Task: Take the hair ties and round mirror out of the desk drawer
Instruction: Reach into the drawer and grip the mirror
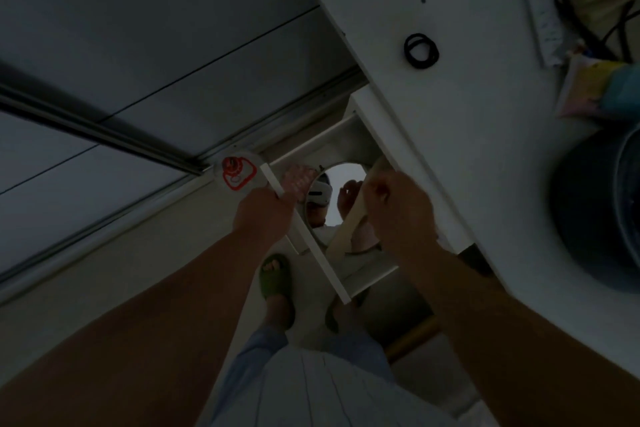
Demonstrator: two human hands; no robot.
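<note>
Black hair ties (pixel 421 52) lie in a small pile on the white desk top (pixel 478 107). The white desk drawer (pixel 322 253) stands pulled out below the desk edge. Inside it lies the round mirror (pixel 332 198), face up, with a wooden strip across it. My left hand (pixel 265 210) grips the drawer's front rail. My right hand (pixel 398 208) is closed around the wooden strip at the mirror's right side and hides that part of it.
A round white item with a red print (pixel 239 173) sits at the drawer's left corner. A dark bowl (pixel 599 215), a white power strip (pixel 542 17), black cables and a colourful packet (pixel 588 87) occupy the desk's right side. My feet in green slippers (pixel 277 284) stand below.
</note>
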